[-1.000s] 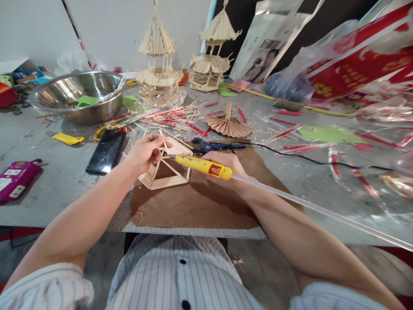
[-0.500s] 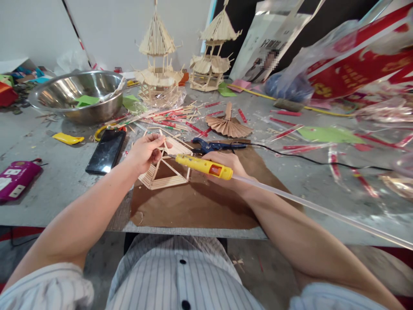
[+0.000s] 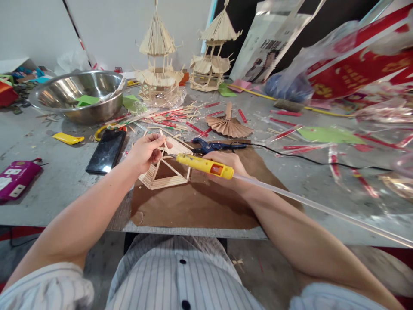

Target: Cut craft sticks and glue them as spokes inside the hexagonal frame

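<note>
My left hand [image 3: 144, 151] is closed in a pinch on a thin stick at the top of a small pyramid-shaped stick frame [image 3: 166, 170], which rests on a brown paper sheet [image 3: 200, 200]. In my right hand [image 3: 227, 165] I grip a yellow glue gun [image 3: 204, 165], its nozzle pointing left at the frame's peak. A long clear glue stick [image 3: 316, 209] trails from the gun's back toward the right.
A black phone [image 3: 106, 150], a steel bowl [image 3: 75, 97], blue-handled scissors [image 3: 214, 145], a folded paper fan [image 3: 228, 125], loose sticks [image 3: 171, 117], two stick pagoda models [image 3: 158, 64] and plastic bags [image 3: 355, 69] crowd the grey table [image 3: 48, 185]. A pink power strip [image 3: 16, 178] lies left.
Almost nothing differs. The glue gun has shifted very slightly to the right and up; my left hand keeps its pinch on the frame.
</note>
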Motion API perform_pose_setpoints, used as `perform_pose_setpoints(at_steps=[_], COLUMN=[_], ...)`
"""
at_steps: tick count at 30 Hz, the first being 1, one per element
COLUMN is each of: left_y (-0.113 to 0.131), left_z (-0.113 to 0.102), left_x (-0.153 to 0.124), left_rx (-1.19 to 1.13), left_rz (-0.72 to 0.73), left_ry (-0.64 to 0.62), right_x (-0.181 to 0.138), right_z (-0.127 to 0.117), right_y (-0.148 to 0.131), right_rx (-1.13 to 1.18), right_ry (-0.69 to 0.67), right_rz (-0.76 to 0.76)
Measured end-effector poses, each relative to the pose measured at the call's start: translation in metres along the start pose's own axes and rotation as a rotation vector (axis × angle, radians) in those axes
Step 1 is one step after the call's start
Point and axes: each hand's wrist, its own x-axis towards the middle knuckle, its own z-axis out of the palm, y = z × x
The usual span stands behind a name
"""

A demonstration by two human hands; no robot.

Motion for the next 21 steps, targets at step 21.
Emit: perform_pose_setpoints(at_steps=[21], left_y=[-0.0010], left_z=[-0.0011], left_x=[-0.0004], left_rx=[-0.003], left_rz=[0.004], left_ry=[-0.012], right_x=[0.0000], right_z=[-0.0013], right_y=[0.0007], right_rx=[0.001], right_ry=[-0.001], right_rz=[-0.015])
